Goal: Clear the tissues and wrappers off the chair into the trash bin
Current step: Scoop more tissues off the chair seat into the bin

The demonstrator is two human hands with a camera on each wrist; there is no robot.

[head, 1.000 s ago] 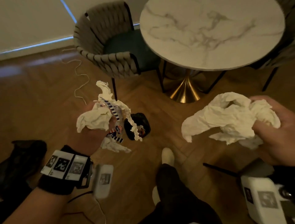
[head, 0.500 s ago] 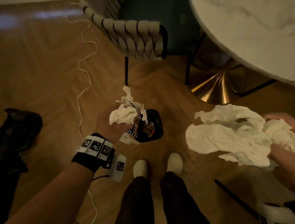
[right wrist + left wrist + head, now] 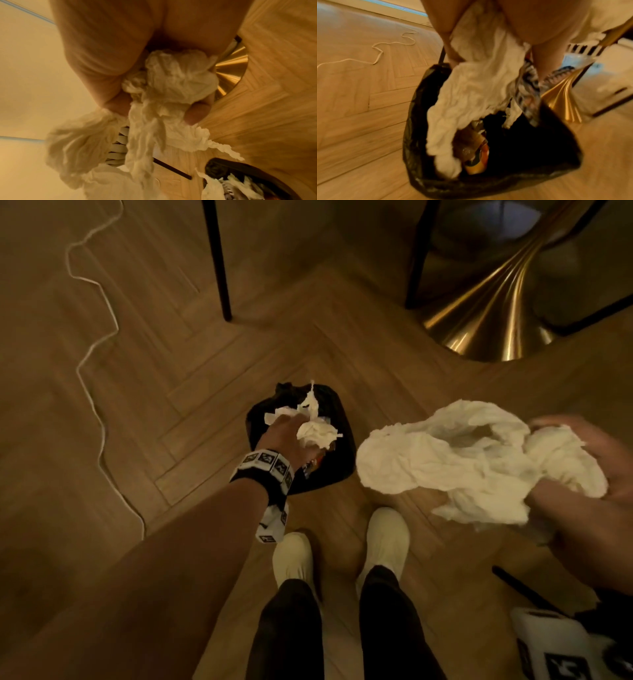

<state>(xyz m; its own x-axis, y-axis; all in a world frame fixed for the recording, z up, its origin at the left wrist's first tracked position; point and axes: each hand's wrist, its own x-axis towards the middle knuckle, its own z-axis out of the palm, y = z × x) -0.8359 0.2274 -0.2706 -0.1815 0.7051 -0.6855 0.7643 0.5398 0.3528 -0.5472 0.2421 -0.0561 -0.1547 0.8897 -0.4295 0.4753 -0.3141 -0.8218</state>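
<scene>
Head view: white cord (image 3: 99,392) snakes left of trash bin (image 3: 337,474).

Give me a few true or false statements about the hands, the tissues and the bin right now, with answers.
1. The left hand holds tissues over the bin. True.
2. The right hand is empty. False: it grips a big tissue wad.
3. The bin is lined with a black bag. True.
4. The bin is empty inside. False: the left wrist view shows trash already in it.
5. The tissue wad is over the bin. False: it is off to its right, over the floor.
</scene>
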